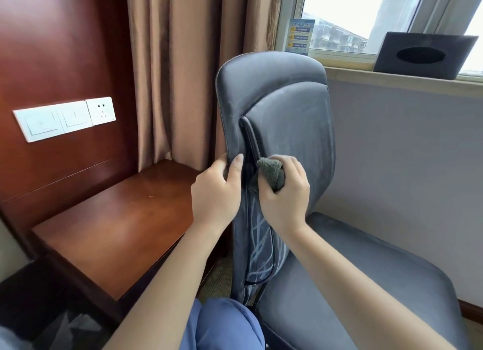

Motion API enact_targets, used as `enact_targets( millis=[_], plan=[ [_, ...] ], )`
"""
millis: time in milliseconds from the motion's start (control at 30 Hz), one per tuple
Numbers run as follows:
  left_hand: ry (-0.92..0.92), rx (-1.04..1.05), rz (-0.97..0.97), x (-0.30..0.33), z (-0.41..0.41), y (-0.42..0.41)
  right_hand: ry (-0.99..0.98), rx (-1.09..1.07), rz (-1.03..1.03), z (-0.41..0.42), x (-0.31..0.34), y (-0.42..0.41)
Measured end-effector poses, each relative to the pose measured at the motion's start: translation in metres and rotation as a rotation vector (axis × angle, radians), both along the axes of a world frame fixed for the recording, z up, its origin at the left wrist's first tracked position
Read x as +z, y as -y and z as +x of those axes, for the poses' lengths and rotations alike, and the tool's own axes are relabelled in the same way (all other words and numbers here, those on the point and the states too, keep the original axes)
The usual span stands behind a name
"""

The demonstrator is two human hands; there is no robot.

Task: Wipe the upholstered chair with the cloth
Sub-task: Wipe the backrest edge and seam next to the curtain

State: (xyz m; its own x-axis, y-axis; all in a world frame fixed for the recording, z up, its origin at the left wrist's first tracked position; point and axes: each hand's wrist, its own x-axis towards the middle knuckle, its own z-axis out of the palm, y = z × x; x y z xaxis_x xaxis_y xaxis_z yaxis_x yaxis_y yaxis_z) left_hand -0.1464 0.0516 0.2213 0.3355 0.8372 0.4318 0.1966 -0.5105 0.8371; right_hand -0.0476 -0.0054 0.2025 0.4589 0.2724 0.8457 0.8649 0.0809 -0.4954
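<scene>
The grey-blue upholstered chair [292,119] stands in front of me, its backrest upright and its seat [366,279] at the lower right. My left hand [217,193] grips the left edge of the backrest, thumb on the front and fingers behind. My right hand [285,198] holds a bunched grey-green cloth [271,173] and presses it against the backrest at the piped seam beside the inner cushion. Light wipe streaks show on the fabric above and below the cloth.
A dark wooden side table [117,232] sits left of the chair against a wood panel with white switches and a socket [65,118]. Brown curtains [183,62] hang behind. A black tissue box [423,54] and a blue card [300,36] stand on the windowsill. My blue-trousered knee [224,323] is below.
</scene>
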Motion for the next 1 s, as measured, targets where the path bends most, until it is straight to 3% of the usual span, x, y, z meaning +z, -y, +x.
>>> enact_targets(
  millis=[100,267,500,700,867,1000],
  plan=[
    [0.000,-0.014,0.005,0.000,-0.002,-0.001,-0.011,0.021,0.023,-0.001,0.009,-0.006],
    [-0.048,0.022,0.054,-0.001,-0.001,0.000,-0.009,0.002,0.014,-0.003,-0.033,0.010],
    [-0.071,0.016,0.118,-0.005,0.003,-0.003,-0.091,0.054,-0.012,0.006,0.000,-0.004],
    [0.082,-0.074,0.062,-0.019,0.014,-0.008,-0.038,0.003,-0.020,0.005,-0.036,0.005],
    [0.091,-0.060,0.054,-0.025,0.020,-0.007,-0.079,0.016,0.000,0.001,-0.002,-0.016],
    [0.051,-0.061,0.074,-0.024,0.019,-0.008,-0.042,0.010,-0.020,0.003,-0.039,-0.001]
  ],
)
